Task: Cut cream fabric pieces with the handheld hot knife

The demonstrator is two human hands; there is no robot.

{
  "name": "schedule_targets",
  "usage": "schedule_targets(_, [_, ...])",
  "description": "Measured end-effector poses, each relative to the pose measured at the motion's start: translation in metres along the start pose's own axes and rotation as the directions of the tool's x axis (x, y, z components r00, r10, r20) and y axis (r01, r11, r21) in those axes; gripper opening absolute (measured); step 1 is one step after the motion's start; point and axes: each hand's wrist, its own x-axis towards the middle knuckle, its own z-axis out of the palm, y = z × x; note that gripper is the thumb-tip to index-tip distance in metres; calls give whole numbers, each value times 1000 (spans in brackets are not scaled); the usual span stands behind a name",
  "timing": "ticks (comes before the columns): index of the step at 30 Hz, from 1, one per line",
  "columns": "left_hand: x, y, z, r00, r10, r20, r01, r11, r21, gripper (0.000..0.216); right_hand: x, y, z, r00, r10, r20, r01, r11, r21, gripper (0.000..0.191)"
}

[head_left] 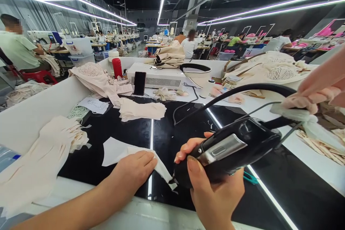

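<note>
My right hand [212, 190] is wrapped round a black hand-held tool [231, 147] with a silver plate and a thick black cable [242, 91] that arches off to the right. The tool's nose touches the corner of a white fabric piece [118, 149] lying on the black table top [107, 125]. My left hand [133, 172] lies flat on that fabric piece, fingers stretched out, pressing it down.
Cream fabric stacks [141, 109] and a pile [40, 158] lie on the left. A phone [139, 83], red bottle [116, 67], white box [157, 75] and bowl [196, 72] stand at the back. Another person's hand with pink cloth [320, 86] is at right. Other workers sit beyond.
</note>
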Motion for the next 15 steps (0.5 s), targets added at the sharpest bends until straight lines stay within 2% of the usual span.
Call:
schedule_targets(7, [4, 1, 4, 994, 110, -27, -106, 986, 131, 32, -1, 1, 2, 1000, 12, -14, -11, 1000, 28, 34])
schedule_targets(11, [6, 0, 3, 991, 135, -15, -131, 980, 151, 23, -2, 2, 1, 1000, 19, -12, -18, 999, 35, 37])
schedule_targets(15, [5, 2, -5, 991, 133, 8, -132, 983, 124, 47, -3, 5, -3, 1000, 25, 11, -26, 999, 33, 37])
